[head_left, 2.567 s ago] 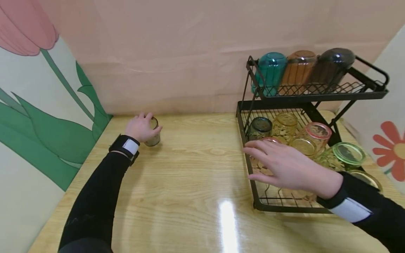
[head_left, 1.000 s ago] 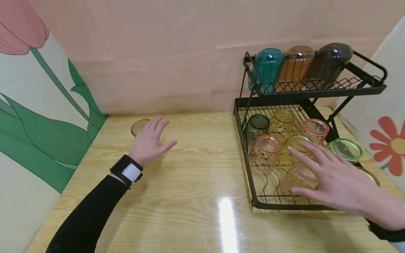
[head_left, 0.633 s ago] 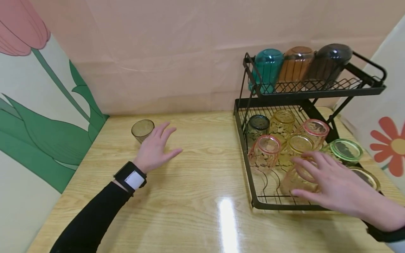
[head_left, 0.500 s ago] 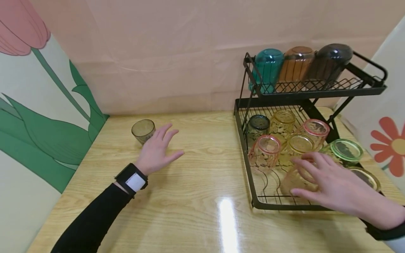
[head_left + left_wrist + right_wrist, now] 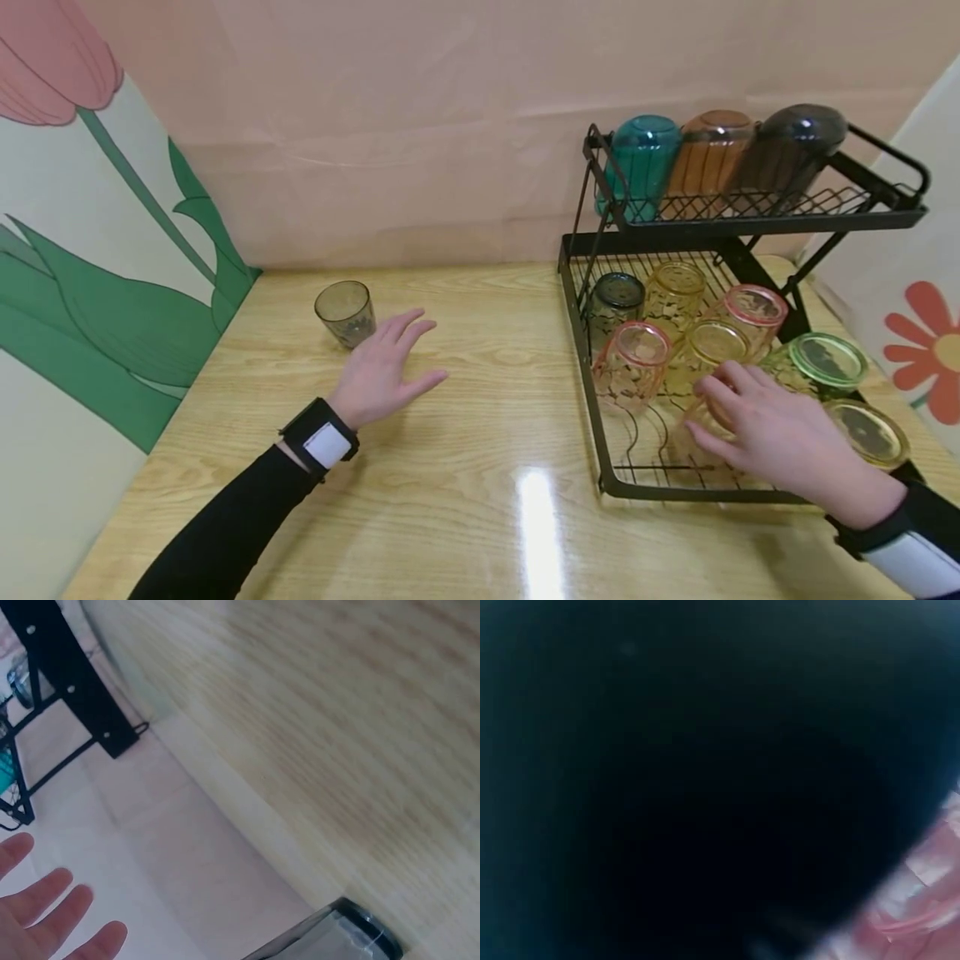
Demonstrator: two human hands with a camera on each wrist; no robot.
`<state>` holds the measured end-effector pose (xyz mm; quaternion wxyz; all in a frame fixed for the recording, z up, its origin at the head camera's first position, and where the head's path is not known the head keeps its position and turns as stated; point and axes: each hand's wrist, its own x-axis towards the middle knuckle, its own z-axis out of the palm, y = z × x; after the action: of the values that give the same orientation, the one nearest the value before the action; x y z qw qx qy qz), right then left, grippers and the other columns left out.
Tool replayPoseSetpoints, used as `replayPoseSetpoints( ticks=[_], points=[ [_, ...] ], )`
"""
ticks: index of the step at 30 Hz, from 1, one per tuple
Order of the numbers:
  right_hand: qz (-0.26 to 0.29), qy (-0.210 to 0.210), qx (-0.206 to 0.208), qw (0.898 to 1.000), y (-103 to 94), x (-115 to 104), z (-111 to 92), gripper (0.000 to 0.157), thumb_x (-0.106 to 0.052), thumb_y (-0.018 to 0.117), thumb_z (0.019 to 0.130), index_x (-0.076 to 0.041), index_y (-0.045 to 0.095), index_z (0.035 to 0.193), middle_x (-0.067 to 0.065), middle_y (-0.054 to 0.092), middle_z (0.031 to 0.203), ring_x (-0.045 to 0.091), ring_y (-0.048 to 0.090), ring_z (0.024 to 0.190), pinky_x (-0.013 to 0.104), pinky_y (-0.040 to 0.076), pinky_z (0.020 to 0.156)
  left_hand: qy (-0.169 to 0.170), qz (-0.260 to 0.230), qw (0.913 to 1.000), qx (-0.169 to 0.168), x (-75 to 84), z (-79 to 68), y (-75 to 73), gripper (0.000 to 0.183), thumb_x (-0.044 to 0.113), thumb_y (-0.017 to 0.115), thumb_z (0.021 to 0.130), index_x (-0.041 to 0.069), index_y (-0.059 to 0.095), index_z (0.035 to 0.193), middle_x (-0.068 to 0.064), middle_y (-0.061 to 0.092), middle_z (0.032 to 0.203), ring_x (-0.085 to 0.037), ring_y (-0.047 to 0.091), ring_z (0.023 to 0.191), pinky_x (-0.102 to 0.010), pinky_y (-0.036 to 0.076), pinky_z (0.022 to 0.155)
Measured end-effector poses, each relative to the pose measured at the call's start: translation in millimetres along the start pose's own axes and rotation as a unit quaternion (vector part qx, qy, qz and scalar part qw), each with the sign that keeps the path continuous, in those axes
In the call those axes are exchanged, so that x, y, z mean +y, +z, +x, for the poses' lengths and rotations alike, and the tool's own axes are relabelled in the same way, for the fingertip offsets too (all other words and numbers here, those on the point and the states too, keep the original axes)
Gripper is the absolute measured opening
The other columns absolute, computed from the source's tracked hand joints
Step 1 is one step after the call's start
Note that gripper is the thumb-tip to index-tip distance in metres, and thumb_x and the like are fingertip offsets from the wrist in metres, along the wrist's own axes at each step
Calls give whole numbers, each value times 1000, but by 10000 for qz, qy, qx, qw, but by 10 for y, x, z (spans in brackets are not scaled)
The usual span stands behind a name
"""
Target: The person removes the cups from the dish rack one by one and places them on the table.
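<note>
A smoky brown drinking glass (image 5: 347,313) stands upright on the table at the left. Just in front of it, my left hand (image 5: 384,371) hovers with spread fingers and holds nothing; in the left wrist view, the fingers (image 5: 64,915) are apart from the glass. At the right stands a black two-tier dish rack (image 5: 607,433). Over its lower front part, my right hand (image 5: 780,429) has thumb and fingers bent round a pale pink glass (image 5: 701,425), largely hidden by the hand. Mostly dark, the right wrist view shows pink glass (image 5: 922,907) in one corner.
Upside-down pink (image 5: 633,358), yellow (image 5: 678,292), dark (image 5: 617,304) and green (image 5: 825,362) glasses crowd the lower tier. Teal (image 5: 647,162), brown (image 5: 712,154) and dark grey (image 5: 795,150) glasses fill the upper tier. A wall borders the table's (image 5: 465,375) back.
My left hand has released the brown glass and drawn back toward the front right. My right hand has moved over the rack's front and its fingers have closed in on the pale pink glass.
</note>
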<state>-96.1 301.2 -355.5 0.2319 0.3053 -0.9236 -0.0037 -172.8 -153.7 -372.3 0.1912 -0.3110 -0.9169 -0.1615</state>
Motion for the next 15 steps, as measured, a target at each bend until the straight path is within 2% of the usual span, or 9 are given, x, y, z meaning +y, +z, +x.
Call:
replayPoseSetpoints(
  ticks=[3, 7, 15],
  points=[
    [-65, 24, 148, 9999, 22, 3, 7, 33, -48, 53, 75, -17, 56, 86, -2, 38, 79, 11, 33, 59, 20, 17, 35, -19, -96, 9999, 107, 27, -32, 10, 66, 62, 44, 84, 16, 43, 131, -6, 40, 136, -22, 40, 119, -38, 45, 80],
    [-84, 92, 238, 9996, 28, -3, 14, 31, -47, 50, 75, -18, 56, 85, -3, 36, 78, 10, 31, 58, 20, 16, 34, -33, -175, 9997, 164, 51, -64, 22, 64, 61, 45, 84, 16, 45, 129, -5, 42, 134, -21, 42, 118, -38, 46, 77],
    [-45, 47, 196, 9998, -40, -1, 70, 29, -44, 56, 71, -18, 56, 84, -5, 38, 76, 7, 30, 56, 19, 17, 35, -63, -171, 9998, 21, 81, -114, 37, 63, 62, 44, 85, 17, 45, 129, -4, 41, 135, -21, 42, 119, -36, 46, 78]
  ],
)
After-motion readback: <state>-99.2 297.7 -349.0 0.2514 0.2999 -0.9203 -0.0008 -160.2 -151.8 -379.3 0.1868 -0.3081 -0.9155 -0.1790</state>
